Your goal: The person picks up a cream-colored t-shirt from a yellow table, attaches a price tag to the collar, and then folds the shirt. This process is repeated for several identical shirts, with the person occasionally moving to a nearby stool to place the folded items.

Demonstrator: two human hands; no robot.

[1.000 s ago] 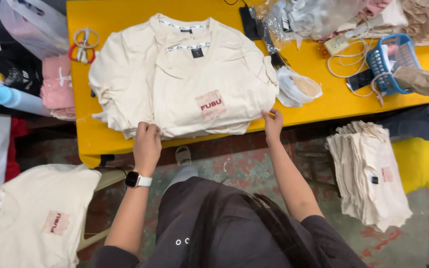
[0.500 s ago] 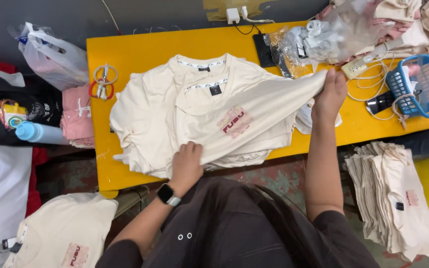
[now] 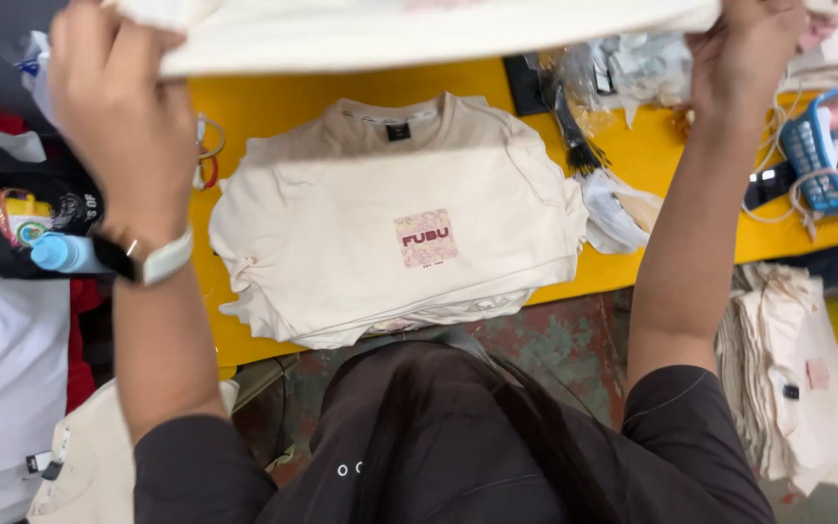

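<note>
Cream shirt (image 3: pixel 419 29) hung stretched between left hand (image 3: pixel 113 107) and right hand (image 3: pixel 744 58), both clenched on its edge; its long axis ran hand to hand; the stack (image 3: pixel 390 233) lay below both.

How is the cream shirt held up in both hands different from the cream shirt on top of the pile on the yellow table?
The held shirt is lifted in the air, gripped by the left hand and right hand; the top shirt of the pile lies flat on the yellow table. The held shirt shows mostly plain fabric; the pile shirt shows a pink chest patch and a neck label. Both are cream.
</note>
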